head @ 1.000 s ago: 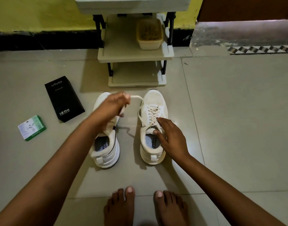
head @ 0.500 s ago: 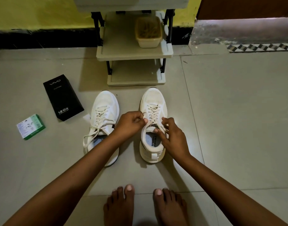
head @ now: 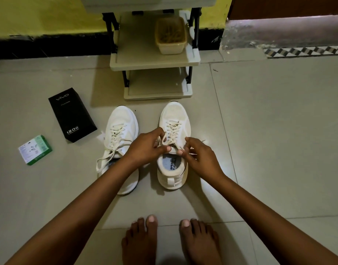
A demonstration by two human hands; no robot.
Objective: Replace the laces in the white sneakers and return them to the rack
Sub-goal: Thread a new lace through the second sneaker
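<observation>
Laces (head: pixel 171 131) of right sneaker (head: pixel 173 150) pinched between left hand (head: pixel 145 148) and right hand (head: pixel 199 157).

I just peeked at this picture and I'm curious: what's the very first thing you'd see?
Two hands meet in the middle of the floor: the left hand and the right hand both pinch the lace ends at the top of the right sneaker. Beside it stands the left sneaker, its laces hanging loose. A black box lies further left, and the shoe rack stands behind.

Bare forearms (head: pixel 91 197), no sleeves; bare feet (head: pixel 139 243).
</observation>
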